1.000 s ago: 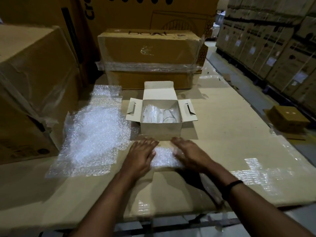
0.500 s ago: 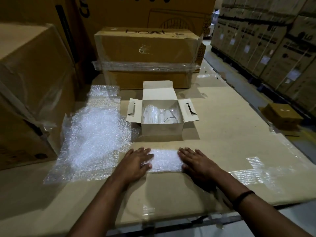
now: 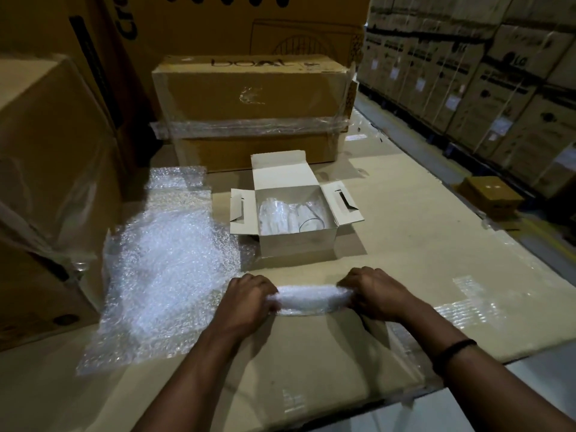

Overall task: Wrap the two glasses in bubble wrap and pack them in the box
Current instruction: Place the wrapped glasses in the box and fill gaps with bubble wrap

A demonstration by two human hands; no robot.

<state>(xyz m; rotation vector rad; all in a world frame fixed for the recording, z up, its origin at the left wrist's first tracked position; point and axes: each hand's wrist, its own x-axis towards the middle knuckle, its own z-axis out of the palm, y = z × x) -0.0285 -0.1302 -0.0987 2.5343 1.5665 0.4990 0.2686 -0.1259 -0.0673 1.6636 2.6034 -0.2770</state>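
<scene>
Left hand (image 3: pixel 249 299) and right hand (image 3: pixel 378 294) each curled round one end of a bubble-wrap roll (image 3: pixel 314 299) on a cardboard top (image 3: pixel 311 363) (contents hidden), loose bubble wrap (image 3: pixel 168 269) left of the grip, beyond it an open white box (image 3: pixel 297 244) holding a bare glass (image 3: pixel 311 224) beside an indistinct clear bundle (image 3: pixel 274 215).

Lighting: dim, warm, from overhead. The white box (image 3: pixel 297 243) throws a soft shadow to its front and right. Glare: bubble wrap sheet (image 3: pixel 168 269) left of the box (brightest patch). Distortion: stacked cartons (image 3: pixel 498 88) far right of the box bow outward.
</scene>
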